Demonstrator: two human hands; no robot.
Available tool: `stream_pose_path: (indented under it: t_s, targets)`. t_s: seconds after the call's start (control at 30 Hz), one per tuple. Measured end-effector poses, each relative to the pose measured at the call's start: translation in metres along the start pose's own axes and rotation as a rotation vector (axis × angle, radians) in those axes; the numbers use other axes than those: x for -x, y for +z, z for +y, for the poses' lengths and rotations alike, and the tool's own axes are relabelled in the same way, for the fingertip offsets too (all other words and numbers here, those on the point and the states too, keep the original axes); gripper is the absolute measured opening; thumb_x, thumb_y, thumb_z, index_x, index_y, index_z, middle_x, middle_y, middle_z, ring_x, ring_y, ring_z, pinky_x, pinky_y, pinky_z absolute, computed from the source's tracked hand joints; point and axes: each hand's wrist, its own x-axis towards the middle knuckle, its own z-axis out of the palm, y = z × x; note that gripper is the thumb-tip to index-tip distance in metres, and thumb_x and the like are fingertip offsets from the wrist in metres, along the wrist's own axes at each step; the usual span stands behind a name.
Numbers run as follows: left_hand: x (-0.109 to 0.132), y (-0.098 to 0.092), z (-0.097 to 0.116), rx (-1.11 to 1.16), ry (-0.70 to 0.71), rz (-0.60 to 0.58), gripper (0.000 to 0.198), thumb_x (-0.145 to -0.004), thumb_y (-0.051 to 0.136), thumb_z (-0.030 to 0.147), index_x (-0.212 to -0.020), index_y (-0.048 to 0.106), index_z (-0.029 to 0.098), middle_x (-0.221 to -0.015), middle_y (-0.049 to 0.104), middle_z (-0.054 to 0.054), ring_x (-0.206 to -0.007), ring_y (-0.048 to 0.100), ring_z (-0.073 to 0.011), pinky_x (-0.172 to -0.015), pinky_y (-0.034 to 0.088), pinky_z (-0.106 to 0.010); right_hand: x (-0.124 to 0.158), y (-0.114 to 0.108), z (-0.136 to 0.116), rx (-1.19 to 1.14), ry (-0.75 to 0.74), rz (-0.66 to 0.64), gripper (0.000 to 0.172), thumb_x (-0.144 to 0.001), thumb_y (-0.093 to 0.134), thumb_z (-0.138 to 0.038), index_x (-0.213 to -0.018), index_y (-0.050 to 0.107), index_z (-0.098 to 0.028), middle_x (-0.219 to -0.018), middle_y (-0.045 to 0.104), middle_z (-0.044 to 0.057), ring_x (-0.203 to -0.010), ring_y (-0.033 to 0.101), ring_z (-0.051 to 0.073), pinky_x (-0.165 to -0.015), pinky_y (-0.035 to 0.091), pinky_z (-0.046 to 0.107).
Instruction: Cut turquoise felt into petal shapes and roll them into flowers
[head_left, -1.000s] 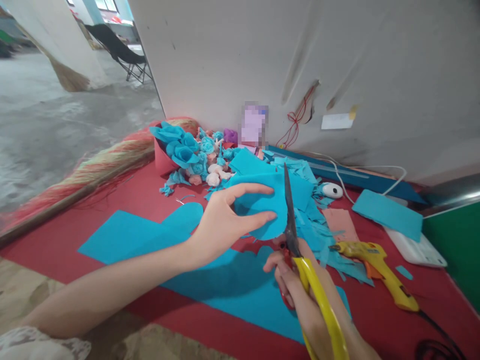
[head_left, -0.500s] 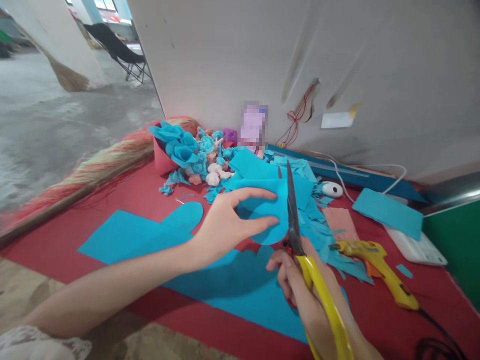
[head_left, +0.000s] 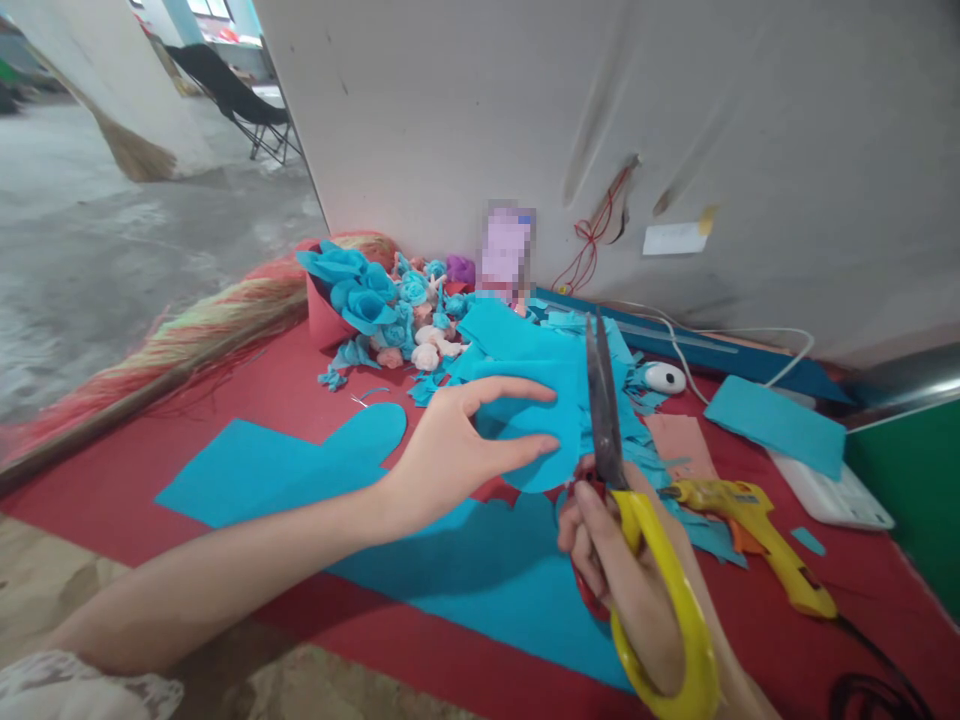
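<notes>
My left hand pinches a rounded piece of blue felt, thumb below and fingers on top, holding it up over the red cloth. My right hand grips yellow-handled scissors, fingers through the loops. The dark blades point upward along the right edge of the blue piece and look nearly closed. Under both hands lies a large blue felt sheet with curved cut-outs.
A yellow glue gun lies right of the scissors. Blue scraps and felt flowers pile near the white wall. A white cable and mouse-like object, a white device and a broom surround the red cloth.
The scissors have shifted right and up along the edge of the blue piece, and their blades have come together. My left hand keeps its hold and has barely moved.
</notes>
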Motion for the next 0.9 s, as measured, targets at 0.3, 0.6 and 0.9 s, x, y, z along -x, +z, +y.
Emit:
stream_pose_path:
  t_s: [0.3,0.6,0.9]
  targets:
    - [0.006,0.004,-0.003,-0.1,0.107,-0.136,0.022,-0.068,0.067,0.023,-0.089,0.065,0.021,-0.088,0.068,0.001,-0.073,0.062,-0.0134,-0.058,0.05,-0.019,-0.024,-0.019,-0.006,-0.49,0.081,-0.05,0.041,-0.061,0.072,-0.029,-0.093,0.048,-0.021,-0.055,0.048,-0.008,-0.037,0.028,0.003,-0.031,0.023,0.014]
    - [0.014,0.012,-0.002,0.195,-0.023,-0.212,0.084,-0.066,0.068,0.016,-0.134,0.02,0.031,-0.112,0.059,-0.003,-0.097,0.059,-0.0188,-0.075,0.052,-0.027,-0.017,-0.021,-0.01,-0.579,0.064,0.069,0.042,-0.056,0.075,-0.019,-0.089,0.049,-0.021,-0.059,0.049,-0.007,-0.035,0.029,0.001,-0.029,0.023,0.014]
    - [0.013,0.019,-0.013,0.438,-0.218,-0.36,0.018,-0.073,0.06,0.03,-0.067,0.055,0.013,-0.064,0.058,0.0,-0.06,0.061,-0.0126,-0.058,0.051,-0.023,-0.018,-0.021,-0.008,-0.652,-0.015,0.228,0.042,-0.055,0.076,-0.015,-0.062,0.036,-0.02,-0.045,0.03,-0.014,-0.032,0.031,0.0,-0.029,0.028,0.011]
